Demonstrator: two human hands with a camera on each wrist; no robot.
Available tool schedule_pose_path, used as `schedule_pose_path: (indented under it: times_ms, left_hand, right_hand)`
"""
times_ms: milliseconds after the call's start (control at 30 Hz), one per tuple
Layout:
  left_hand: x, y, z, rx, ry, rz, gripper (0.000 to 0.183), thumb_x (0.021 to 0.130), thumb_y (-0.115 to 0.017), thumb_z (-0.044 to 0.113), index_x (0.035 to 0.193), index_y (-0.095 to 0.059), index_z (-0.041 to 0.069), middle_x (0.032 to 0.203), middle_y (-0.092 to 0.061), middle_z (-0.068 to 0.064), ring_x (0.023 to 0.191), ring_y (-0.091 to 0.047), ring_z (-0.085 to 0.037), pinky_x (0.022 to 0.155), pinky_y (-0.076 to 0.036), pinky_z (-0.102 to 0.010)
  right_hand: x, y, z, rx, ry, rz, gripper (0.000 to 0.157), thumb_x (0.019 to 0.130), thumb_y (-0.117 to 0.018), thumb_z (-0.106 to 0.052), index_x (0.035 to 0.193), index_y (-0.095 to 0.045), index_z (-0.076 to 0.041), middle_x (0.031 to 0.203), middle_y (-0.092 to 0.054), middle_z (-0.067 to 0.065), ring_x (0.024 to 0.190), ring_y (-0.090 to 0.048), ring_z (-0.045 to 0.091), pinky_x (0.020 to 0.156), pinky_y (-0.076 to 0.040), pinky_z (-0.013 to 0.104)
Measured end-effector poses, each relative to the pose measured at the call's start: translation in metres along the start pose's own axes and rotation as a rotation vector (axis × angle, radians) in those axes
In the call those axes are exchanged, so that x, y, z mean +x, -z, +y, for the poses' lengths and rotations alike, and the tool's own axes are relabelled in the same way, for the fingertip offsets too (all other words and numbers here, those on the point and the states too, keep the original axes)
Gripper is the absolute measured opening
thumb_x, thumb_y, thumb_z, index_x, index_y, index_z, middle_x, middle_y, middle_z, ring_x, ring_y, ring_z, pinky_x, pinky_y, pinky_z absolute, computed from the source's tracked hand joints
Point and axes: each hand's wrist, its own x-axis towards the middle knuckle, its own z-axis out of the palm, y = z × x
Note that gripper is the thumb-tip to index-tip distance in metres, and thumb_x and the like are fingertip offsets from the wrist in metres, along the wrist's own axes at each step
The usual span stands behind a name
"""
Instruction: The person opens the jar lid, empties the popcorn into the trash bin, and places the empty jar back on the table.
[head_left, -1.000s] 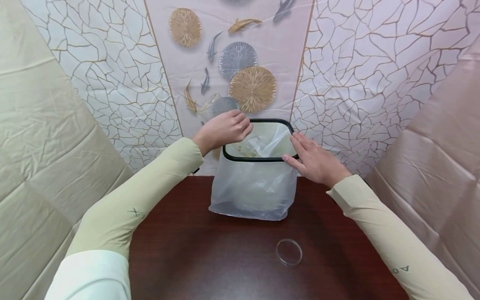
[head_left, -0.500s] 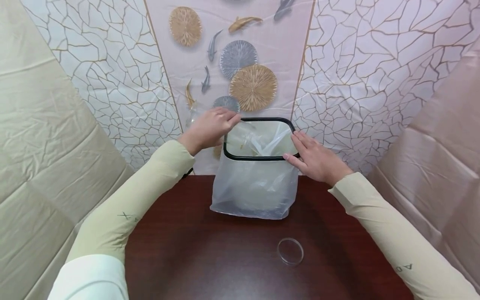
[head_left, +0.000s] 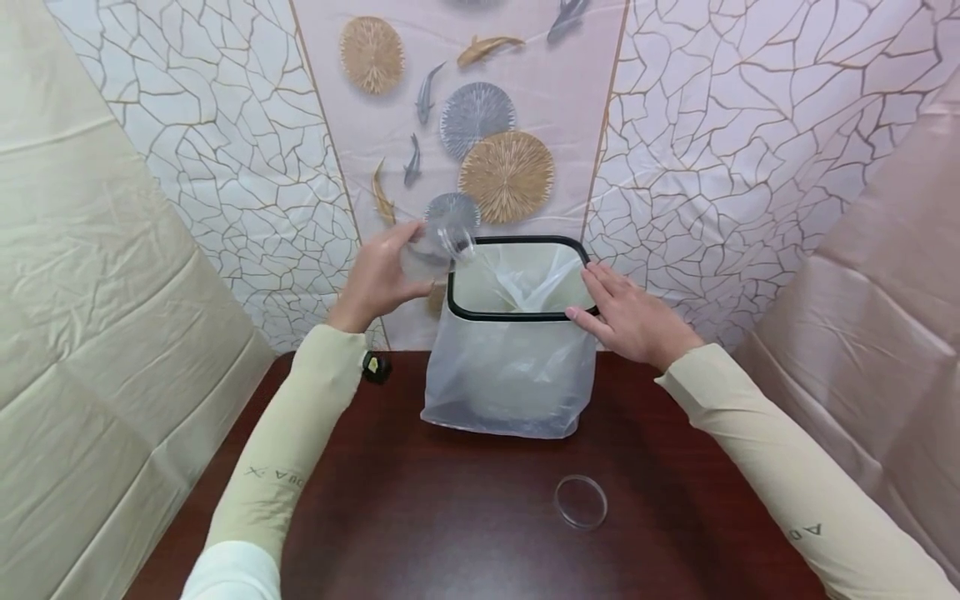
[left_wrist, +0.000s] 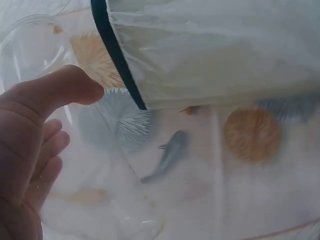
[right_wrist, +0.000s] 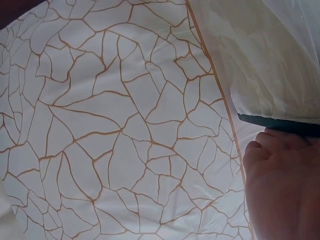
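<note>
My left hand (head_left: 378, 279) grips a clear plastic jar (head_left: 435, 248), which is tipped on its side with its mouth over the left rim of a trash bin (head_left: 517, 317). In the left wrist view the thumb (left_wrist: 65, 87) lies along the see-through wall, and a small brown speck shows near the mouth. A translucent bag (head_left: 510, 387) lines the bin and hangs down outside its black rim. On the bin's right side my right hand (head_left: 633, 321) rests, fingers fairly straight against the rim, thumb at the front corner.
A clear round lid (head_left: 581, 502) lies on the dark wooden table (head_left: 420, 517), in front of the bin. Behind stands a patterned cloth backdrop (head_left: 675, 150), with beige fabric walls (head_left: 90, 275) at either side.
My left hand has drawn left and turned over from above the bin's left rim, and the jar has come into plain view, tipped toward the bin. The right hand stays at the rim.
</note>
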Motion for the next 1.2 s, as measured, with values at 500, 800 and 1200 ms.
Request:
schedule_pose_path:
  times_ms: [500,800,1200]
  left_hand:
    - [-0.126,-0.075,-0.035,-0.588,0.564,0.451,0.067,0.071,-0.097,0.007,0.131,-0.068,0.007,0.119,-0.075,-0.016,0.106,-0.069,-0.015,0.092,-0.054,-0.024]
    - [-0.174,-0.1,-0.011,-0.548,0.669,0.551,0.06,0.072,-0.093,0.002,0.127,-0.067,0.001,0.115,-0.071,-0.025,0.096,-0.061,-0.005,0.086,-0.048,-0.015]
    - [-0.21,-0.142,-0.031,-0.528,0.728,0.537,0.07,0.07,-0.097,0.007,0.133,-0.067,0.011,0.118,-0.074,-0.015,0.096,-0.062,-0.002,0.084,-0.047,-0.011]
  right_hand:
    - [0.001,0.0,-0.001,0.005,-0.018,-0.019,0.086,0.11,-0.031,-0.06,0.166,-0.019,0.003,0.175,-0.016,0.025,0.164,-0.014,0.042,0.132,-0.017,0.059]
    - [0.0,0.0,-0.002,0.02,-0.017,-0.021,0.085,0.11,-0.032,-0.059,0.166,-0.017,0.003,0.175,-0.015,0.026,0.164,-0.012,0.042,0.132,-0.017,0.06]
    - [0.001,-0.001,-0.002,0.03,-0.025,-0.024,0.086,0.11,-0.031,-0.061,0.167,-0.015,0.001,0.176,-0.012,0.024,0.164,-0.012,0.042,0.131,-0.018,0.061]
